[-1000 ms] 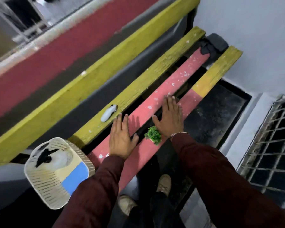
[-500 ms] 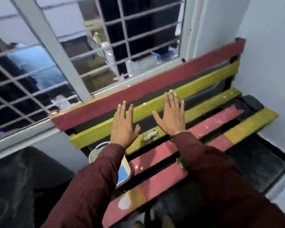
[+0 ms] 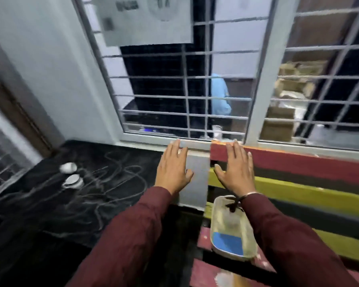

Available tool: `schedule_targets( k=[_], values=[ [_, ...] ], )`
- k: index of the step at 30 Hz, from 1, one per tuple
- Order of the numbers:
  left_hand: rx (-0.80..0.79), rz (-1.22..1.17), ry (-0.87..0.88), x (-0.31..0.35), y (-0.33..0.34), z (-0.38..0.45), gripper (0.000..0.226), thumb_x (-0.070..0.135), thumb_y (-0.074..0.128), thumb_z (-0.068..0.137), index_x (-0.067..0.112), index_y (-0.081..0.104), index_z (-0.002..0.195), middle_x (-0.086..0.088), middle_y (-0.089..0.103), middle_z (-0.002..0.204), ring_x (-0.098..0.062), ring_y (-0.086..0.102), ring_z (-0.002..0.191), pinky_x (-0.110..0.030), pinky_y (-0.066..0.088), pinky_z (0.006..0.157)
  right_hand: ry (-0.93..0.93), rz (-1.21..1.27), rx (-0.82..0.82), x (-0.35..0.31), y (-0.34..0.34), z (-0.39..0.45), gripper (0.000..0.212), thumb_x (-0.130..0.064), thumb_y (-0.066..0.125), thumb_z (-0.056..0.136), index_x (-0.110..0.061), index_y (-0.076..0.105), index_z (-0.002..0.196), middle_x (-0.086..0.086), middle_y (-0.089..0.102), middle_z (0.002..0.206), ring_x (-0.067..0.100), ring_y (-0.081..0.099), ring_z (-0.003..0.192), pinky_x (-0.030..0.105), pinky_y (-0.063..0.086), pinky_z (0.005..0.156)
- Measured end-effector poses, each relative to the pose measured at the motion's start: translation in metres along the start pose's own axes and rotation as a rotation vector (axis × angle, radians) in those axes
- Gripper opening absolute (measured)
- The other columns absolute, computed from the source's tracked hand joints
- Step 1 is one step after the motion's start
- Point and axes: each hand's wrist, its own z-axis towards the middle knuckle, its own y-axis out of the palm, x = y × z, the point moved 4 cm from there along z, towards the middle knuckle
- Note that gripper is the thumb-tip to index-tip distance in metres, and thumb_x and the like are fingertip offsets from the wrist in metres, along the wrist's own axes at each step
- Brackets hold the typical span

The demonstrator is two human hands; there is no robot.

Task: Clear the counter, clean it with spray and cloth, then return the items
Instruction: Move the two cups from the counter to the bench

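A black counter (image 3: 95, 195) streaked with pale smears lies at the left, below the window. Two small white cups (image 3: 71, 175) stand on its left part. My left hand (image 3: 172, 168) and my right hand (image 3: 236, 170) are held out in the air with flat, spread fingers and hold nothing. Below my right wrist a cream woven basket (image 3: 230, 228) with a blue patch and a dark item inside sits on the bench (image 3: 311, 195). No spray bottle or cloth shows in this view.
The bench has red and yellow slats and runs along the wall at the right. A barred window (image 3: 187, 90) fills the wall ahead, with boxes and a blue shape behind it. Another grille (image 3: 0, 166) is at the far left.
The view has swung up and left, from the bench seat to the window and black counter. Both hands lifted off the bench slats and stay flat and empty.
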Motion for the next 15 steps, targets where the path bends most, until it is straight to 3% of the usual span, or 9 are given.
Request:
schedule_targets(
  k=[6, 10, 15],
  values=[
    [-0.004, 0.011, -0.171, -0.175, -0.033, -0.037, 0.068, 0.032, 0.062, 0.089, 0.008, 0.041, 0.149, -0.016, 0.021, 0.166, -0.033, 0.018, 0.154, -0.041, 0.021, 0.123, -0.127, 0.052, -0.050, -0.154, 0.079, 0.020, 0.074, -0.041, 0.062, 0.082, -0.012, 0.034, 0.143, 0.012, 0.030, 0.152, 0.029, 0.025, 0.141, 0.047, 0.020, 0.115],
    [-0.026, -0.001, -0.281, -0.283, -0.054, -0.065, 0.063, 0.032, 0.064, 0.088, 0.009, 0.049, 0.145, -0.016, 0.033, 0.162, -0.034, 0.028, 0.150, -0.042, 0.028, 0.121, -0.081, 0.219, -0.114, -0.257, 0.135, 0.026, 0.064, -0.038, 0.062, 0.084, -0.011, 0.041, 0.138, 0.013, 0.036, 0.147, 0.032, 0.037, 0.133, 0.047, 0.034, 0.106],
    [-0.025, -0.049, -0.432, -0.391, -0.069, -0.102, 0.060, 0.032, 0.064, 0.089, 0.010, 0.052, 0.143, -0.012, 0.042, 0.155, -0.030, 0.036, 0.143, -0.042, 0.034, 0.117, -0.066, 0.384, -0.271, -0.360, 0.200, 0.015, 0.062, -0.031, 0.065, 0.083, -0.009, 0.044, 0.137, 0.011, 0.049, 0.138, 0.030, 0.048, 0.124, 0.044, 0.041, 0.100]
  ],
)
